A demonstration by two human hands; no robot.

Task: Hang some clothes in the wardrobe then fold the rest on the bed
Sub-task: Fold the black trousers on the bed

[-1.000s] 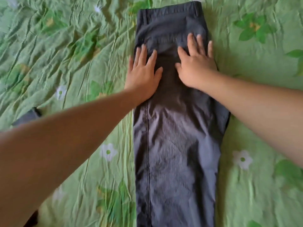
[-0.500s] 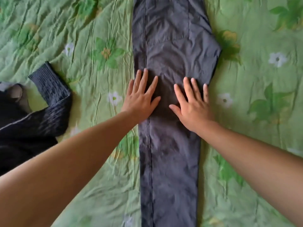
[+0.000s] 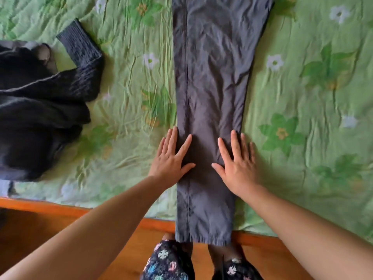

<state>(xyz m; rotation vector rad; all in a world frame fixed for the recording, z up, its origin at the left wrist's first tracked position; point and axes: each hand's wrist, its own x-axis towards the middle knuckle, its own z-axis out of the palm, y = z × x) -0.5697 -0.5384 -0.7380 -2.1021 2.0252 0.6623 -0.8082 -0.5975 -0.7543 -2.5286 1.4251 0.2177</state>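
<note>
Grey trousers (image 3: 210, 81) lie under both flat, released palms: left hand (image 3: 171, 156) beside right hand (image 3: 237, 160), fingers straight.

Grey trousers (image 3: 210, 87): upper end cut off by the top edge; the cloth beneath the 2 flat hands, left hand (image 3: 171, 156) and right hand (image 3: 237, 164), is covered. Both forearms run out of frame at the lower corners. Dark garment (image 3: 40, 118): cut by the left edge, its kind unclear. The trousers' hem hides a stretch of the wooden bed frame (image 3: 60, 207). Patterned clothing (image 3: 169, 261): cut by the bottom edge.
</note>
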